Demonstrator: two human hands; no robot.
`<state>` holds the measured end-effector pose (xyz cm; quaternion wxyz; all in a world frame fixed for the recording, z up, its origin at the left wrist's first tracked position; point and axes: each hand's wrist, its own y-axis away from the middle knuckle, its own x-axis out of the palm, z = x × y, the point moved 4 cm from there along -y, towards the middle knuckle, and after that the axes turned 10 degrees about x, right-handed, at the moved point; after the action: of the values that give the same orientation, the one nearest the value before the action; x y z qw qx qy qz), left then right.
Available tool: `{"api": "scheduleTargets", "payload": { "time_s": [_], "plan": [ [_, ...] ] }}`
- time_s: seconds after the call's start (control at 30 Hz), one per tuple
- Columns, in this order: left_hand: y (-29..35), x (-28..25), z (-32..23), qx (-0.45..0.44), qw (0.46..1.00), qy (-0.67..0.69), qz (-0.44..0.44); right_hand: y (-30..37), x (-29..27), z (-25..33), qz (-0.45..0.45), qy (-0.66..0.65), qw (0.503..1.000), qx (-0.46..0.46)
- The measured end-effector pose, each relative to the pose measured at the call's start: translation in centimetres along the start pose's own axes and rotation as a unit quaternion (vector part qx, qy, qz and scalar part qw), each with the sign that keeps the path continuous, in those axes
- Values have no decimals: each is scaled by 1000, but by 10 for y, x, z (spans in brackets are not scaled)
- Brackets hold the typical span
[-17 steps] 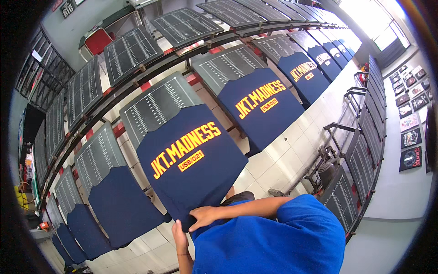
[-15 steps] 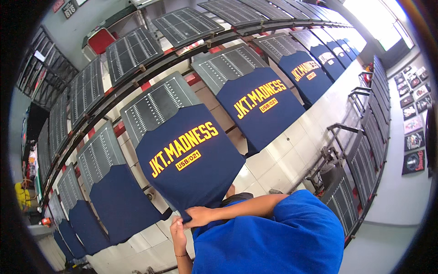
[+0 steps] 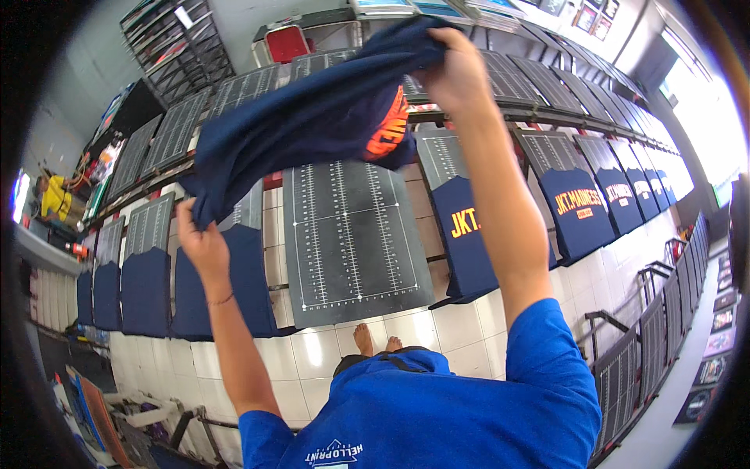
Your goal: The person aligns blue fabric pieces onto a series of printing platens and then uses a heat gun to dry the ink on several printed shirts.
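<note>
While the wearer's blue T-shirt (image 3: 437,414) fills the bottom of the frame, two bare feet (image 3: 363,341) peek out just above it on the white tiled floor (image 3: 316,356). Both arms are stretched up and forward, and look at those grips! Left of centre, the left hand (image 3: 205,248), a thin bracelet (image 3: 221,301) at its wrist, has thumb and fingers closed on one end of a navy shirt (image 3: 289,117). Up at top centre, the right hand (image 3: 459,74) is slightly blurred but clenched on the other end.

That shirt hangs in the air between them, upper left to top centre, slanting up to the right, bunched and rippled, part of its orange print turned outward at the right end. Beneath it, mid-frame, lies a dark board (image 3: 351,242) ruled with white lines. More navy shirts (image 3: 223,281) drape over boards at left; those at right (image 3: 462,262) carry orange lettering.

Farther back, another row of boards (image 3: 246,90) crosses the frame. Over at far left, a person in yellow (image 3: 56,199)! At the top, a red chair (image 3: 287,44) stands right of a tall rack (image 3: 172,43).
</note>
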<state>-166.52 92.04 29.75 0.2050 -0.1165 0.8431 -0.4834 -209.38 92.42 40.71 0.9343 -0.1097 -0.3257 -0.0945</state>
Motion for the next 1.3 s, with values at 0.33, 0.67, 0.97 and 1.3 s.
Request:
{"api": "scheduleTargets", "payload": {
  "time_s": [0.33,0.67,0.97,1.3],
  "plan": [
    [139,-41,-68,49,935,-98,338,156,-167,-141,-195,-45,955,221],
    [350,-43,16,-334,872,15,357,345,-280,-266,-306,25,851,426],
    [388,-30,96,-504,828,20,244,370,-307,-278,-271,207,819,462],
    [337,-38,100,-542,786,119,272,325,-314,-293,-245,307,835,386]
  ]
}}
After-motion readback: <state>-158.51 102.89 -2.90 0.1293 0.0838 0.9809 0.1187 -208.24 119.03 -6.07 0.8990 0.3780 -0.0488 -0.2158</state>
